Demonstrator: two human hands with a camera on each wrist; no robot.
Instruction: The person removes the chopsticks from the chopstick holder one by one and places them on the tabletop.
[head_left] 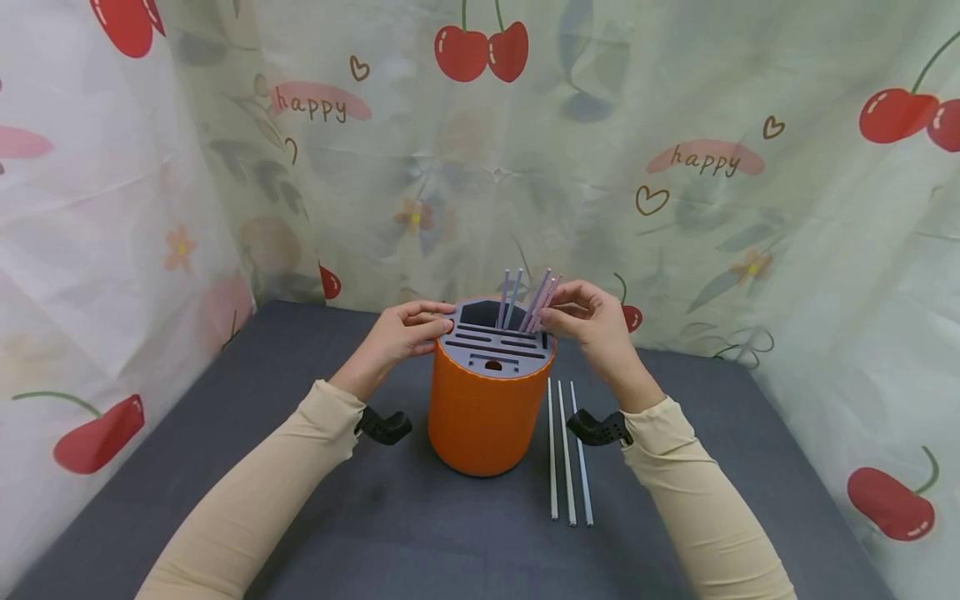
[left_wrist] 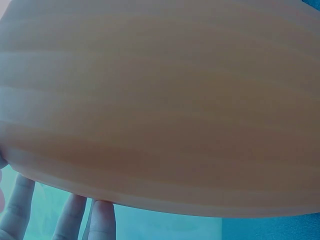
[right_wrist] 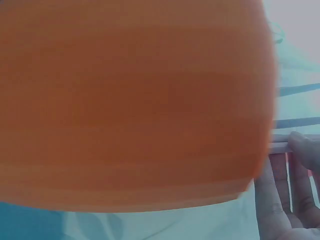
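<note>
An orange cylindrical knife block [head_left: 486,417] with a grey slotted top [head_left: 491,340] stands upright on the table. Against the left of its rim, my left hand [head_left: 405,333] rests with fingertips and thumb. The left wrist view shows straight fingers [left_wrist: 70,217] touching the block's edge. Over the right side of the top, my right hand [head_left: 592,321] pinches thin pink chopsticks [head_left: 549,296] between thumb and fingers, their lower ends in the large opening. A purple chopstick [head_left: 502,300] and a bluish chopstick [head_left: 513,298] stand in that opening too. Exactly how many sticks it pinches is unclear.
Three pale metallic chopsticks [head_left: 567,462] lie side by side on the dark grey tablecloth [head_left: 420,542], right of the block. A cherry-printed curtain [head_left: 480,167] closes off the back and both sides. Black cameras [head_left: 386,427] sit on both wrists.
</note>
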